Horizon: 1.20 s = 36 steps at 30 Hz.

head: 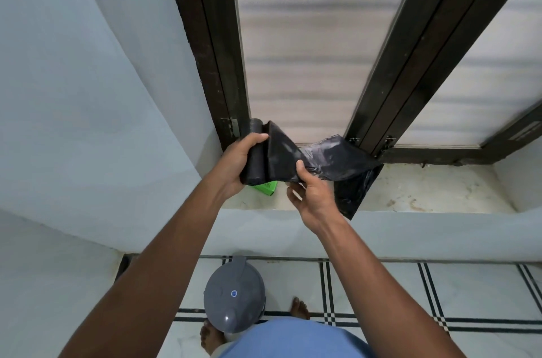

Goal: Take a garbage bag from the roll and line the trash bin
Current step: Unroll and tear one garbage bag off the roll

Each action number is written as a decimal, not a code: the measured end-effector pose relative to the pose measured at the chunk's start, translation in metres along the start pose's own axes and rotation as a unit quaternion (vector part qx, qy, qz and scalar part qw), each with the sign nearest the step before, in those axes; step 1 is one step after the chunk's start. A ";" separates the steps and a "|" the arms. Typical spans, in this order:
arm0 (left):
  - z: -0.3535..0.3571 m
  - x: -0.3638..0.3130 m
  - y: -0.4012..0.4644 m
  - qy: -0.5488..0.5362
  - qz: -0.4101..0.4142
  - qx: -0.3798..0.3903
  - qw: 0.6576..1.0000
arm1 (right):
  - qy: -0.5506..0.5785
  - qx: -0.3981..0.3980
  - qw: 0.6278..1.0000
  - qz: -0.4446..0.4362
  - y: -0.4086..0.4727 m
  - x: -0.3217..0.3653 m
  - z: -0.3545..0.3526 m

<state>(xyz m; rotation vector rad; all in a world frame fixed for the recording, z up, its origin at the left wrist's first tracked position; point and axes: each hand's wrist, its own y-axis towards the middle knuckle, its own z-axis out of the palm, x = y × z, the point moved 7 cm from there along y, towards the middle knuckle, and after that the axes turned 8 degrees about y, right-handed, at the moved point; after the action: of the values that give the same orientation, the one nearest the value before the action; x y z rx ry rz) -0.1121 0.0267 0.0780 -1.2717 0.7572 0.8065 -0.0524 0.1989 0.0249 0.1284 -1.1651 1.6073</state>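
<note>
Over on the left, the left hand [237, 162] wraps its fingers round the black plastic roll of garbage bags [254, 152], held upright above the pale stone window sill [434, 190]. Just beneath the roll a bright green packet [265, 187] peeks out on the sill. Moving across, a stretch of black bag film [322, 157] fans out from the roll, and the right hand [311, 196] pinches it, thumb on top and fingers below. Beyond that hand the free end drapes over the sill's edge by the dark window frame [390, 79]. Whether it has torn loose from the roll I cannot tell; it looks joined, so the bag seems only unrolled, not separated. Down below, between the arms, the grey round plastic trash bin [234, 294] stands on the tiled floor, lid closed and no liner showing. So tearing off, opening the bin and lining it all appear left to do.
</note>
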 end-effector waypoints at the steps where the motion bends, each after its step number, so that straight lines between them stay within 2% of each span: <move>1: -0.003 -0.002 0.000 -0.007 -0.005 -0.007 1.000 | 0.005 -0.019 1.000 -0.013 0.002 0.004 -0.004; 4: -0.007 -0.004 -0.001 -0.006 -0.014 -0.013 1.000 | -0.008 -0.053 0.998 -0.031 0.008 0.011 -0.014; 7: -0.005 -0.007 -0.006 -0.003 -0.007 -0.008 1.000 | -0.157 -0.029 0.985 0.066 -0.006 0.007 -0.016; 9: -0.005 -0.008 -0.009 0.007 -0.005 -0.001 1.000 | -0.322 0.021 0.938 0.124 -0.028 0.010 -0.017; 10: -0.006 -0.008 -0.010 0.020 -0.004 0.000 1.000 | -0.398 0.045 0.909 0.118 -0.038 0.017 -0.016; 12: -0.009 -0.009 -0.011 0.039 -0.003 0.007 0.999 | -0.490 0.083 0.867 0.029 -0.049 0.040 -0.002; 15: -0.005 -0.007 -0.016 0.050 -0.010 0.030 0.998 | -0.439 0.112 0.880 -0.143 -0.045 0.080 0.030; 17: -0.002 -0.007 -0.019 0.055 -0.004 0.041 0.998 | -0.419 0.111 0.877 -0.205 -0.029 0.097 0.049; 19: 0.001 -0.008 -0.022 0.057 0.007 0.060 0.997 | -0.435 0.144 0.864 -0.209 -0.010 0.096 0.065; 22: 0.009 -0.013 -0.028 0.021 0.009 0.097 0.995 | -0.459 0.200 0.853 -0.147 0.005 0.080 0.080; 26: -0.002 -0.015 -0.033 0.059 0.015 0.091 0.994 | -0.460 0.212 0.858 -0.089 0.013 0.069 0.078; 31: -0.021 -0.015 -0.034 0.126 0.028 0.059 0.990 | -0.462 0.235 0.842 -0.148 0.029 0.080 0.069; 36: -0.017 -0.012 -0.035 0.174 0.038 0.066 0.982 | -0.533 0.246 0.781 -0.215 0.020 0.092 0.071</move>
<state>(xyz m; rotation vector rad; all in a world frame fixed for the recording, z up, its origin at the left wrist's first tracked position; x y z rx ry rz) -0.0889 0.0046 0.1036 -1.2842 1.1275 0.5886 -0.1378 0.2122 0.1054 1.7089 -1.3188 1.3406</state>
